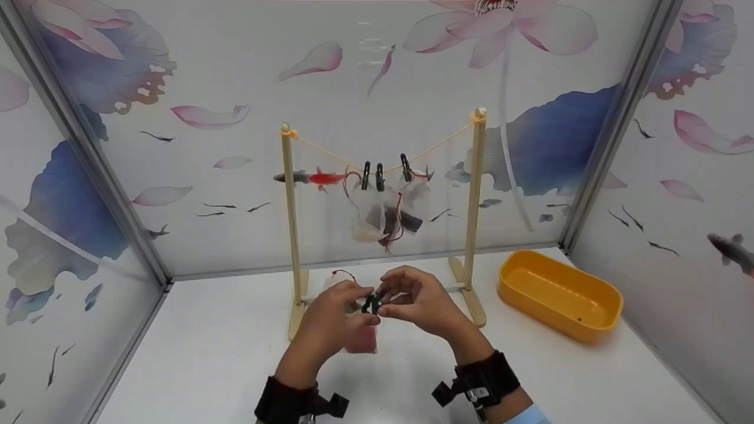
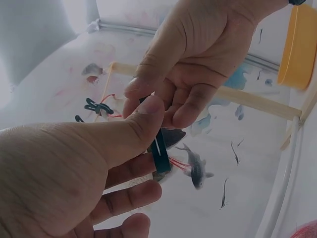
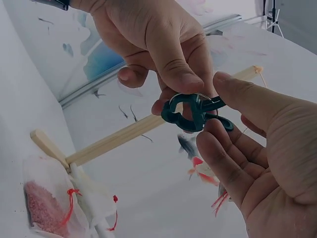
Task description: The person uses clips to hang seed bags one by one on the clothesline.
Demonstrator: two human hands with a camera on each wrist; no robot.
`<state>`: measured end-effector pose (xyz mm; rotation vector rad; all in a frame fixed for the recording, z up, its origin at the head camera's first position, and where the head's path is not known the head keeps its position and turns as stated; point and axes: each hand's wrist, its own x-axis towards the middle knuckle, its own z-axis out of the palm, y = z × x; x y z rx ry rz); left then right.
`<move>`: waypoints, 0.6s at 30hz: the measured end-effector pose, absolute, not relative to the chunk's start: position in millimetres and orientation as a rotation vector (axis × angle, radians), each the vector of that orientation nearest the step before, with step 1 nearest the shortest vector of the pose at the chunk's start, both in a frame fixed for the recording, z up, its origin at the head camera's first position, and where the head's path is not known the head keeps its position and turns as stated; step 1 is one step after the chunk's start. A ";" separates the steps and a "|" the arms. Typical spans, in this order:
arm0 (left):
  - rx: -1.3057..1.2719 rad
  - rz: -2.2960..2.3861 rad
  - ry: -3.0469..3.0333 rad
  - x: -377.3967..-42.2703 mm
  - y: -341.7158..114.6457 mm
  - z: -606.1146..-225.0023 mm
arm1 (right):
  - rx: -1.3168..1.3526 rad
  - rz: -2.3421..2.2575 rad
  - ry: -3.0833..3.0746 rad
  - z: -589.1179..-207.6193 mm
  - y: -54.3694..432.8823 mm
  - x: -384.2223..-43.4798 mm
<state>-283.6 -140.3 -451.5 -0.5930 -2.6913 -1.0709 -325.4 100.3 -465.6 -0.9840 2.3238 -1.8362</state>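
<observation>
In front of the rack, both hands meet at a dark green spring clothespin. My left hand pinches it between thumb and fingers, at the rounded end in the right wrist view. My right hand pinches the handle end with thumb and fingertips. Below the hands, a small white drawstring pouch with pinkish-red contents lies on the table, partly hidden by the left hand. Behind them, see-through pouches with red cords hang from an orange string, held by dark clothespins.
The string sags between two wooden posts, left and right, standing on wooden feet. To the right sits a yellow plastic basin with a small dark speck inside. White panels printed with flowers and fish enclose the white table.
</observation>
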 end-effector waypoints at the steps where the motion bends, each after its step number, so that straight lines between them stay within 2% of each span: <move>1: -0.595 -1.080 -2.694 -283.6 -140.6 -451.9 | -0.984 -1.840 2.323 -465.1 99.8 -324.4; 11: -0.586 -1.265 -2.564 -287.3 -143.5 -456.3 | -1.148 -1.876 2.312 -470.1 100.4 -327.9; 18: -0.459 -1.548 -2.394 -287.1 -144.7 -458.8 | -1.128 -1.731 2.435 -474.7 95.6 -324.0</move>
